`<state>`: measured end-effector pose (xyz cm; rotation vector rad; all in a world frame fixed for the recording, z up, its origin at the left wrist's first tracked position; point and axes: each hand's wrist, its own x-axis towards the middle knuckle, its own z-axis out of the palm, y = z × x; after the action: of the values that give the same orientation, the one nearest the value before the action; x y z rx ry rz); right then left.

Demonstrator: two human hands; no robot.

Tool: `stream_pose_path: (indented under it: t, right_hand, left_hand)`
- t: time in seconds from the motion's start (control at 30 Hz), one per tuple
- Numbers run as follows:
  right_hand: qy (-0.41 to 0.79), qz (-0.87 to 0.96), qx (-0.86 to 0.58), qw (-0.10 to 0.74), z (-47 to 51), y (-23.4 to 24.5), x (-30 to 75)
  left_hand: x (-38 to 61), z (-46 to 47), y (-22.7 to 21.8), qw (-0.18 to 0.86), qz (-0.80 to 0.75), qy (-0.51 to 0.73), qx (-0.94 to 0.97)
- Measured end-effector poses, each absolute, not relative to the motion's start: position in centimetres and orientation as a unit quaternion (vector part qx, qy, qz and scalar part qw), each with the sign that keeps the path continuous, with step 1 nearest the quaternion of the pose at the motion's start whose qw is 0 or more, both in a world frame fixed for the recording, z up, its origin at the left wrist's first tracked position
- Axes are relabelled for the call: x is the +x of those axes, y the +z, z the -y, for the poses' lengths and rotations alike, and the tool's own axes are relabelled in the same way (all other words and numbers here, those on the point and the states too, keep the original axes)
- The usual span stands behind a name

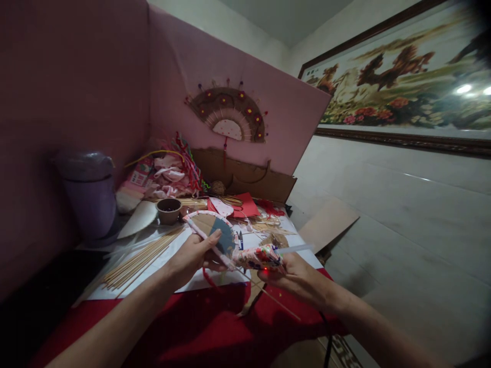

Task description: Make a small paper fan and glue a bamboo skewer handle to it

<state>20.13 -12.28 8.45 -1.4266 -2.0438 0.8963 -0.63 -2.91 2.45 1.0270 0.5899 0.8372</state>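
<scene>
My left hand point(205, 250) grips a half-round cardboard piece point(203, 225), thumb on its face. Pale pink patterned cloth wraps the piece's rim, and a dark blue-grey patch covers part of it. In my right hand point(291, 273) is a hot glue gun point(259, 257) in a flowery covering, its red light lit. A translucent glue stick point(295, 248) juts from its back, and a black cord point(327, 337) hangs below. The gun's nozzle end meets the cardboard piece's right edge; exact contact cannot be made out. One thin stick point(280, 301) slants down to the right beneath both hands.
Bamboo sticks point(141, 260) lie on white paper at left, near a brown cup point(169, 210) and a purple bin point(90, 199). Red paper point(245, 204) and pink cloth point(169, 174) are behind. A decorated fan point(233, 112) hangs on the pink board point(284, 107).
</scene>
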Motion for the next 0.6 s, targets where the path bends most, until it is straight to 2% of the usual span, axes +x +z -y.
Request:
stream_pose_path:
  t: [0.6]
  right_hand:
    - [0.328, 0.748, -0.524, 0.243, 12.07, 8.21, 20.41]
  left_hand:
    - [-0.68, 2.93, 2.64, 0.735, -0.286, 0.374, 0.489]
